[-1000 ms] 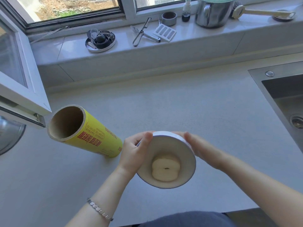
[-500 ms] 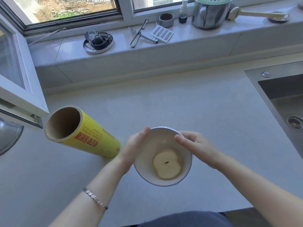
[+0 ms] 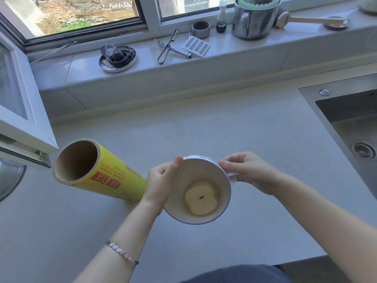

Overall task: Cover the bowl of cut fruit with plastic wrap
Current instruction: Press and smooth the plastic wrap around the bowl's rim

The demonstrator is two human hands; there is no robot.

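Bare worktop (image 3: 204,129) spreads mid-frame, sink (image 3: 350,119) at right edge. Bowl (image 3: 204,176), lower centre, tilts toward camera; left hand (image 3: 161,184) grips its rim, right fingers (image 3: 226,165) pinch wrap (image 3: 232,176). Roll (image 3: 106,172) lies diagonally left.

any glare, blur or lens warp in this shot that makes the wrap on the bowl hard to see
Head view: daylight from the window, soft shadows, no harsh glare on the counter. Wide-angle warp bends the sill and sink edges. The bowl and fruit are fairly sharp; the clear wrap shows only as faint sheen by the right hand.
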